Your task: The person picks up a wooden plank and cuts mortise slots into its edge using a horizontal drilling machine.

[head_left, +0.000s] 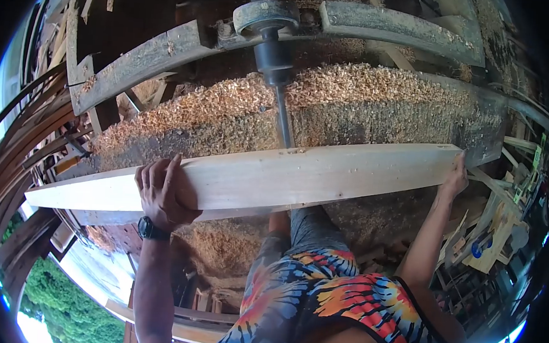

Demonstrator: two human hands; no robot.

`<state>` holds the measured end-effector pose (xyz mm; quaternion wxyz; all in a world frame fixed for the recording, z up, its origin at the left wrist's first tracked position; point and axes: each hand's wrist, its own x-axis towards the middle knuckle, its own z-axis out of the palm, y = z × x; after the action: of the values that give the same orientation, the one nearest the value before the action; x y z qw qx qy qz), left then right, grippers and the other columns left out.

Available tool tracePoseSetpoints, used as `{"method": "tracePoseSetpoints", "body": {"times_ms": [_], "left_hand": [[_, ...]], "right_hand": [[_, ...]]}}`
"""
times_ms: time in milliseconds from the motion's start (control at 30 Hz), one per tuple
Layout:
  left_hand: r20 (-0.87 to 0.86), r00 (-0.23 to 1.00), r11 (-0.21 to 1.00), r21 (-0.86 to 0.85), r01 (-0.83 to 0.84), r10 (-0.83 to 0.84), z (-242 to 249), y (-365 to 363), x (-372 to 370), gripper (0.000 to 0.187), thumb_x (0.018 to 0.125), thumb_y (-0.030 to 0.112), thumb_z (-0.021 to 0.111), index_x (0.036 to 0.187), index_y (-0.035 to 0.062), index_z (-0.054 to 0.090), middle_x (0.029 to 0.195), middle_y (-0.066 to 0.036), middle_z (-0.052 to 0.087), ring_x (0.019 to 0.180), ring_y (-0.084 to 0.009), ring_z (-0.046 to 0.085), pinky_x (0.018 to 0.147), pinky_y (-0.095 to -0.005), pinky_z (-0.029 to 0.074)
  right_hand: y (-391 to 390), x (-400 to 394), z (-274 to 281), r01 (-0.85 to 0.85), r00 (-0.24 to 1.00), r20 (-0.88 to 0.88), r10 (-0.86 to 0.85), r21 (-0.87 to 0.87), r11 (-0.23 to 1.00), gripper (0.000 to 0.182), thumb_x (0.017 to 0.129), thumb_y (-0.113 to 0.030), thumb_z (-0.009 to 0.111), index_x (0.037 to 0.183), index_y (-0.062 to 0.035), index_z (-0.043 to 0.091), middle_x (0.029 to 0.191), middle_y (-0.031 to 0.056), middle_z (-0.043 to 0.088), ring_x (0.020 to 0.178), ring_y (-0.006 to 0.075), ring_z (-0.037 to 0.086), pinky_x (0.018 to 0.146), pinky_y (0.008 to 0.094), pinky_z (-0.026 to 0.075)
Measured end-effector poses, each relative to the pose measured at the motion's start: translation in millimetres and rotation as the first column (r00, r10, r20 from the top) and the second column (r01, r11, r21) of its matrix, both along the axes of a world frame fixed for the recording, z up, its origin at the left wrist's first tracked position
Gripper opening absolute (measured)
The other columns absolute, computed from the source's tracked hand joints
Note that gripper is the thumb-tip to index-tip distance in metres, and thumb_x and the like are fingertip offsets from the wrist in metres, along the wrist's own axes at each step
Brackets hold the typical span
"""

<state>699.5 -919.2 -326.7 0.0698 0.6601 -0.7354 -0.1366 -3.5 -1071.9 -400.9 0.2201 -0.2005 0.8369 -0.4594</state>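
A long pale wooden board (249, 176) lies across the wood-chip-covered work table (376, 124) in front of me. My left hand (168, 194), with a dark watch on its wrist, is wrapped over the board left of its middle, fingers at the far edge. At the board's right end, my right hand (454, 176) has its fingers closed around the corner. Between the hands, a drill bit (282, 117) comes down from a dark chuck (273, 63), its tip right at the board's far edge. A few shavings lie at that spot.
Curly wood shavings (378, 81) form a ridge behind the board. Worn timber pieces (150, 62) stand beyond it. Stacked planks (34, 140) crowd the left side, near an orange-handled tool (67, 164). Offcuts and a blue round item (481, 247) are at the right.
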Motion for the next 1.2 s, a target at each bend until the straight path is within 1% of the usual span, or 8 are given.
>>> {"method": "tracePoseSetpoints", "body": {"times_ms": [133, 233, 333, 633, 767, 867, 1033, 1200], "left_hand": [[0.011, 1.000, 1.000, 0.002, -0.002, 0.002, 0.8, -3.4, 0.2, 0.110, 0.047, 0.033, 0.092, 0.151, 0.0129, 0.058, 0.131, -0.013, 0.064, 0.122, -0.0328, 0.062, 0.111, -0.0601, 0.038], [0.009, 1.000, 1.000, -0.027, 0.003, -0.003, -1.8, -4.7, 0.2, 0.111, 0.047, 0.034, 0.092, 0.150, 0.0135, 0.058, 0.131, -0.012, 0.064, 0.121, -0.0324, 0.062, 0.111, -0.0595, 0.038], [0.008, 1.000, 1.000, -0.018, -0.005, 0.005, -1.9, -4.8, 0.3, 0.111, 0.047, 0.034, 0.092, 0.151, 0.0138, 0.058, 0.131, -0.012, 0.064, 0.122, -0.0323, 0.061, 0.110, -0.0591, 0.038], [0.013, 1.000, 0.999, -0.049, -0.014, 0.015, -3.8, -12.0, -1.2, 0.113, 0.045, 0.036, 0.094, 0.151, 0.0133, 0.059, 0.131, -0.014, 0.063, 0.122, -0.0331, 0.061, 0.111, -0.0583, 0.039], [0.000, 1.000, 1.000, -0.026, 0.001, -0.001, -1.7, -12.2, -0.1, 0.116, 0.043, 0.035, 0.097, 0.149, 0.0082, 0.058, 0.135, -0.018, 0.063, 0.123, -0.0400, 0.059, 0.110, -0.0597, 0.040], [0.014, 1.000, 1.000, -0.022, 0.000, 0.001, -1.3, -13.3, 0.0, 0.111, 0.046, 0.035, 0.092, 0.149, 0.0107, 0.059, 0.131, -0.015, 0.064, 0.123, -0.0338, 0.061, 0.111, -0.0592, 0.039], [0.016, 1.000, 1.000, 0.000, -0.003, 0.003, -2.2, -12.5, 3.6, 0.112, 0.045, 0.036, 0.093, 0.149, 0.0119, 0.059, 0.132, -0.015, 0.063, 0.124, -0.0338, 0.060, 0.112, -0.0600, 0.037], [0.021, 1.000, 1.000, 0.019, -0.008, 0.008, -2.1, -12.2, 5.7, 0.114, 0.045, 0.035, 0.093, 0.151, 0.0141, 0.058, 0.133, -0.014, 0.063, 0.124, -0.0328, 0.061, 0.113, -0.0598, 0.037]], "right_hand": [[-10.0, 0.9, -2.0, -0.007, 1.000, 0.007, 0.007, -0.044, 0.999, 0.050, 0.097, -0.037, 0.083, 0.121, 0.0061, 0.077, 0.117, 0.0118, 0.075, 0.100, 0.0215, 0.071, 0.087, 0.0376, 0.058], [-12.9, -1.7, -5.7, -0.023, 1.000, 0.019, 0.024, -0.083, 0.996, 0.050, 0.096, -0.035, 0.084, 0.118, 0.0089, 0.076, 0.115, 0.0146, 0.075, 0.097, 0.0245, 0.073, 0.082, 0.0409, 0.061], [-14.5, -5.1, -9.2, -0.006, 0.997, 0.070, 0.013, -0.087, 0.996, 0.048, 0.096, -0.035, 0.084, 0.121, 0.0059, 0.077, 0.118, 0.0103, 0.075, 0.101, 0.0207, 0.071, 0.090, 0.0364, 0.057], [-34.0, -12.2, -13.9, -0.064, 0.997, 0.041, 0.067, -0.059, 0.996, 0.047, 0.097, -0.037, 0.083, 0.122, 0.0039, 0.078, 0.116, 0.0094, 0.076, 0.101, 0.0197, 0.071, 0.087, 0.0354, 0.057], [-32.9, -6.3, -12.6, -0.067, 0.996, 0.057, 0.073, -0.096, 0.993, 0.048, 0.099, -0.038, 0.080, 0.122, 0.0042, 0.076, 0.116, 0.0104, 0.075, 0.100, 0.0207, 0.071, 0.087, 0.0364, 0.058], [-31.5, -2.6, -9.8, -0.068, 0.995, 0.061, 0.073, -0.082, 0.994, 0.048, 0.100, -0.036, 0.079, 0.123, 0.0050, 0.074, 0.117, 0.0122, 0.074, 0.101, 0.0229, 0.072, 0.087, 0.0385, 0.059], [-27.5, -14.6, -21.2, -0.061, 0.997, 0.031, 0.066, -0.139, 0.988, 0.045, 0.101, -0.035, 0.078, 0.122, 0.0043, 0.075, 0.118, 0.0121, 0.074, 0.102, 0.0222, 0.071, 0.088, 0.0386, 0.059], [-31.2, -6.2, -13.3, -0.029, 1.000, -0.005, 0.029, -0.067, 0.997, 0.044, 0.099, -0.035, 0.080, 0.120, 0.0039, 0.077, 0.116, 0.0113, 0.076, 0.100, 0.0211, 0.071, 0.088, 0.0383, 0.059]]}}
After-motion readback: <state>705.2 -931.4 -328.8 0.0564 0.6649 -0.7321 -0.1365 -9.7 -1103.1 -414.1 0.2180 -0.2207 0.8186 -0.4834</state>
